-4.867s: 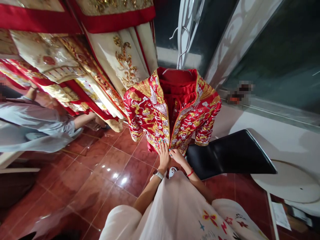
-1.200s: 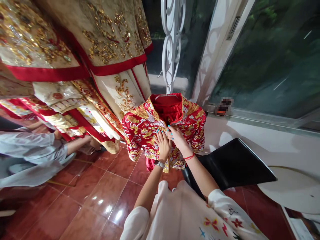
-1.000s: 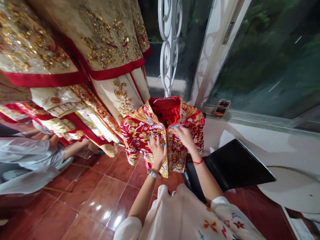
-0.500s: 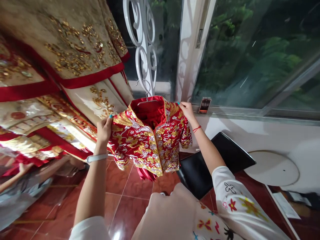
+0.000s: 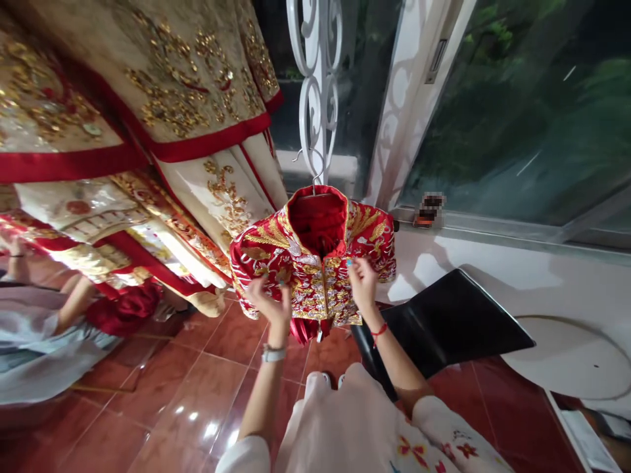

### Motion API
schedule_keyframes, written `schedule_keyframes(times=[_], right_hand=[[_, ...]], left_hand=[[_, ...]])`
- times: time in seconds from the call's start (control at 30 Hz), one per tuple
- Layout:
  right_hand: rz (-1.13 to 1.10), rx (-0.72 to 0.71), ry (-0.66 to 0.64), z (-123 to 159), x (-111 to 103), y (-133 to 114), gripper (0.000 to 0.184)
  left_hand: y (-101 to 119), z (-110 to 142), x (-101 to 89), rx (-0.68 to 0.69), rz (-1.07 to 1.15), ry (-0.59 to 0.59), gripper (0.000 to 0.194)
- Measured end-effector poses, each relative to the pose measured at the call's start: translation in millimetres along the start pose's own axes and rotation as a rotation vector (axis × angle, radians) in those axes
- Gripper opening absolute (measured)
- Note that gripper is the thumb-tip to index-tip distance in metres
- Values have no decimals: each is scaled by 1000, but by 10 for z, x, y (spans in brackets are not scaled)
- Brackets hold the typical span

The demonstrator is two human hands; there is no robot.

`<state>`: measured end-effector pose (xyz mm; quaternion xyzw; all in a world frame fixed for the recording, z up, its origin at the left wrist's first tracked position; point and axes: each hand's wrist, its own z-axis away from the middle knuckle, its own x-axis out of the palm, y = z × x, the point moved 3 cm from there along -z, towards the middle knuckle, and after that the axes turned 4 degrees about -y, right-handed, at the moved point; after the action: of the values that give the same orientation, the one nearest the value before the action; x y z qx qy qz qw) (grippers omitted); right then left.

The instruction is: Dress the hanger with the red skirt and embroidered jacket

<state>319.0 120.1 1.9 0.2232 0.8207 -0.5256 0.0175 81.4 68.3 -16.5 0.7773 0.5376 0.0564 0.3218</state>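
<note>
A red jacket (image 5: 308, 279) with gold and silver embroidery hangs on a thin metal hanger (image 5: 314, 188). The hanger hooks onto a white scrolled metal stand (image 5: 311, 108). My left hand (image 5: 272, 301) is open in front of the jacket's left half, thumb and fingers apart. Over the other front panel, near the centre opening, is my right hand (image 5: 365, 284). Its fingers are curled closed, and whether cloth is pinched in them cannot be seen. Pleated red cloth (image 5: 303, 330) and a small white tag (image 5: 320, 336) show below the jacket's hem.
Long cream and gold embroidered garments (image 5: 197, 98) hang at the left. Beyond them another person (image 5: 34, 328) handles red cloth (image 5: 125, 309). A black panel-like object (image 5: 444, 322) and a round white board (image 5: 562, 355) stand by the wall at the right, below the window (image 5: 532, 118).
Both hands have let go of the jacket's shoulders and moved inward and down to its front. The view has shifted, so the jacket sits slightly further right.
</note>
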Motion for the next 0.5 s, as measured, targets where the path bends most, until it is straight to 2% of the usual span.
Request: schedule_keyframes(times=[0.07, 0.13, 0.17, 0.23, 0.3, 0.4, 0.5], right_hand=[[20, 67, -260, 165, 311, -23, 25], [65, 89, -318, 179, 509, -67, 23], [70, 89, -313, 151, 568, -88, 21], [24, 87, -315, 83, 627, -114, 20], [-85, 112, -358, 52, 631, -106, 22], [-279, 250, -546, 81, 593, -81, 36], [-488, 423, -724, 67, 515, -191, 41]], left_hand=[[46, 372, 259, -36, -30, -241, 48], [83, 617, 529, -104, -44, -462, 49], [95, 681, 641, -137, -45, -529, 47], [101, 707, 799, -192, -41, -565, 43], [80, 665, 876, -238, -44, -544, 37], [32, 618, 897, -287, -57, -547, 22], [19, 610, 878, -293, -55, -573, 12]])
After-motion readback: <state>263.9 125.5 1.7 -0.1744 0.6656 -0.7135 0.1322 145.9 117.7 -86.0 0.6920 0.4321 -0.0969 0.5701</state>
